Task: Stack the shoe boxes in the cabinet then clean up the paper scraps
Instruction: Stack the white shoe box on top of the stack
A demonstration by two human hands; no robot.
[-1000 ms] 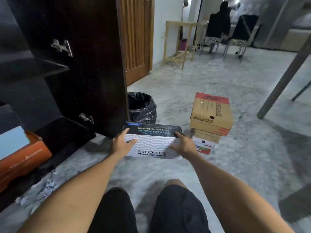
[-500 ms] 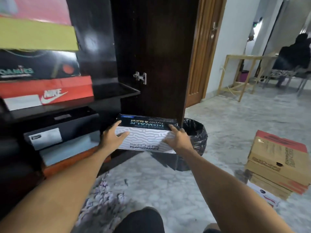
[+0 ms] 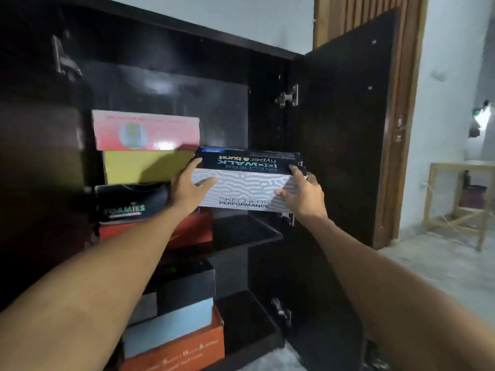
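I hold a Skechers shoe box (image 3: 245, 183), white patterned side with a black lid, up in front of the dark cabinet (image 3: 166, 84). My left hand (image 3: 187, 190) grips its left end and my right hand (image 3: 304, 196) grips its right end. The box hangs above the right part of the upper shelf (image 3: 243, 232). To its left on that shelf stands a stack: a pink box (image 3: 146, 129) on top, a yellow box (image 3: 144, 166), a black Foamies box (image 3: 126, 204) and a red box (image 3: 192, 228) at the bottom.
On the lower shelf sit a black box (image 3: 184, 286), a light blue box (image 3: 168, 328) and an orange box (image 3: 182, 349). The cabinet door (image 3: 340, 124) stands open on the right. A wooden table (image 3: 460, 204) stands on the marble floor beyond it.
Both hands raised the Skechers box from near the floor up to the upper shelf's height. My view turned from the floor and the box pile to the cabinet.
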